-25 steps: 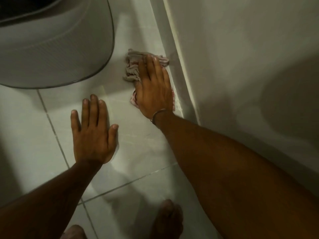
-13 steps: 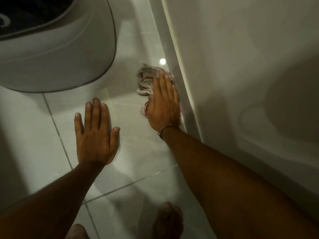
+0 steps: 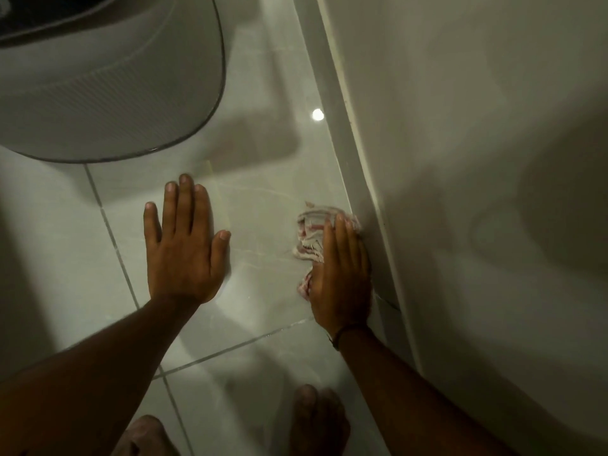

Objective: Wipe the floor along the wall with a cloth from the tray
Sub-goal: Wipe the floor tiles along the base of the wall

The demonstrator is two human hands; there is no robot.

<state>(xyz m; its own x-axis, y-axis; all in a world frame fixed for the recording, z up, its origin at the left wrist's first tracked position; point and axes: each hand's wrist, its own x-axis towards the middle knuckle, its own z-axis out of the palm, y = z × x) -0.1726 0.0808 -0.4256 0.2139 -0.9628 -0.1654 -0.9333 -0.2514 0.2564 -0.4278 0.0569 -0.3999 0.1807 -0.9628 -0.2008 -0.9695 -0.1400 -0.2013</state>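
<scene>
The right hand, pressed flat on the cloth, has dragged it nearer along the skirting. Left hand lies splayed, grasping nothing. The wiping stroke is mid-course.

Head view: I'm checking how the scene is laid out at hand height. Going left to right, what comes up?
left hand flat on the floor → cloth → right hand pressing on the cloth → skirting board → wall

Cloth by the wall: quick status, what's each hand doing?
Right hand flat on cloth, pressed against baseboard. Left hand open, braced on floor. Nothing blocking.
</scene>
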